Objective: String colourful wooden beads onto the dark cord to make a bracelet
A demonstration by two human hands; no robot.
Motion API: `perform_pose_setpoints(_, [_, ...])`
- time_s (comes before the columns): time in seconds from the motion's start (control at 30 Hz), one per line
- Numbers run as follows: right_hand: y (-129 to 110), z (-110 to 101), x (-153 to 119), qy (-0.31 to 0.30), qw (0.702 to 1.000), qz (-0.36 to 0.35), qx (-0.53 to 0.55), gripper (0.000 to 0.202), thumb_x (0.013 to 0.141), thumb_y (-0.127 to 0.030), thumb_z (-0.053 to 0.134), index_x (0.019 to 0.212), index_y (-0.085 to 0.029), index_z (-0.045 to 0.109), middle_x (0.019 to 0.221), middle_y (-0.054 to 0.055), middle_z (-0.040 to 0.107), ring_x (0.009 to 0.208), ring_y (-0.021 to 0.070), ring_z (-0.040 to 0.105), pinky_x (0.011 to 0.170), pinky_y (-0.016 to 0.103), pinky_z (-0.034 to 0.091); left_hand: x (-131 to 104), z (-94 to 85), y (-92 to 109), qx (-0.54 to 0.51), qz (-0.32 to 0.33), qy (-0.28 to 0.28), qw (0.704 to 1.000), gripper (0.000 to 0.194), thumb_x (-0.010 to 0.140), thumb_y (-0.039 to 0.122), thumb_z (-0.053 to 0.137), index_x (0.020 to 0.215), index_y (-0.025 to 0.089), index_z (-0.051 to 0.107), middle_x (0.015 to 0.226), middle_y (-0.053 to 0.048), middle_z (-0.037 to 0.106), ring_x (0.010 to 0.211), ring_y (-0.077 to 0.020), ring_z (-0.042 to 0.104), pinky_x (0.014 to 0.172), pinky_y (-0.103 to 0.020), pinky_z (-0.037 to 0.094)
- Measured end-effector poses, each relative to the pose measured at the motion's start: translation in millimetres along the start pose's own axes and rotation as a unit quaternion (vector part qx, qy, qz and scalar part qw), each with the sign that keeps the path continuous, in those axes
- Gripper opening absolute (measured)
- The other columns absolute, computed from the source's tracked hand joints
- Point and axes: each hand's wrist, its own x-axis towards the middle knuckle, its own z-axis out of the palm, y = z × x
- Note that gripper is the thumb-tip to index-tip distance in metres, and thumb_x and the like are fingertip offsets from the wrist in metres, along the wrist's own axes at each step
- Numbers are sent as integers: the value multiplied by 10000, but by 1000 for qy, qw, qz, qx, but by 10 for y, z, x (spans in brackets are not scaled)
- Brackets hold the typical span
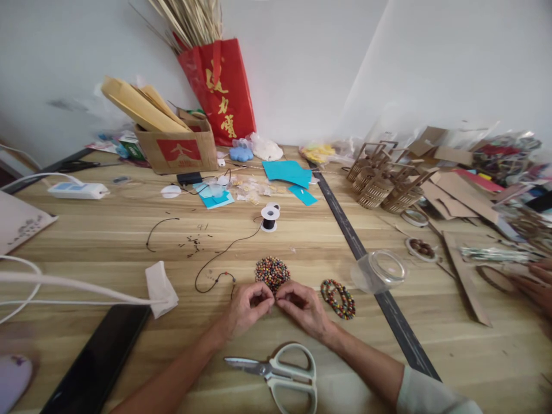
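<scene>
Both hands meet at the near edge of a pile of small multicoloured beads (272, 271). My left hand (249, 307) is pinched, thumb against fingers; my right hand (302, 307) is pinched too, its fingertips almost touching the left ones. What they hold is too small to make out. A black cord (224, 252) runs from a white spool (269, 218) in a loop to the left, with a few beads on it, and ends near my left hand. Beaded bracelets (338, 299) lie right of my right hand. White-handled scissors (280, 371) lie nearer me.
A clear plastic jar (382, 271) lies to the right. Black phone (97, 359), white cables and a folded tissue (161, 287) are at left. Behind stand a cardboard box (175, 150), red bag (219, 92) and small woven baskets (382, 181). Another person's hand (537, 284) is at far right.
</scene>
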Motion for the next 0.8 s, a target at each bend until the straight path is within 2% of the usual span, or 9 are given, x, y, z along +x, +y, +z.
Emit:
perform_pose_setpoints(0.23, [-42, -16, 20, 3, 999, -36, -16, 221, 897, -374, 616, 823, -171, 666, 758, 41, 628, 682, 146, 573, 614, 251, 458, 11, -21, -31, 16, -1, -9, 1000, 159, 756, 295, 639, 718, 145, 670, 637, -13, 647, 608, -136, 548, 593, -229, 419])
perform_pose_setpoints(0.37, [-64, -19, 15, 10, 999, -30, -16, 238, 890, -394, 622, 810, -170, 644, 747, 41, 627, 675, 144, 574, 599, 244, 454, 7, -38, -26, 8, -11, -12, 1000, 151, 741, 282, 651, 744, 139, 698, 681, -33, 685, 651, -153, 584, 622, -235, 442])
perform_pose_setpoints(0.5, [-50, -16, 9, 14, 999, -28, -14, 270, 885, -431, 624, 798, -175, 627, 737, 31, 618, 654, 134, 561, 583, 235, 449, 12, -49, -25, 7, -16, -18, 1000, 165, 734, 308, 669, 730, 146, 702, 664, -29, 685, 624, -148, 572, 596, -233, 429])
perform_pose_setpoints(0.8, [-69, -30, 4, -10, 998, -55, -22, 285, 917, -436, 593, 790, -186, 646, 761, 41, 632, 713, 152, 579, 655, 262, 464, 17, -53, 0, 1, -3, -24, 1000, 151, 740, 298, 674, 703, 152, 680, 640, -16, 659, 605, -142, 561, 583, -229, 429])
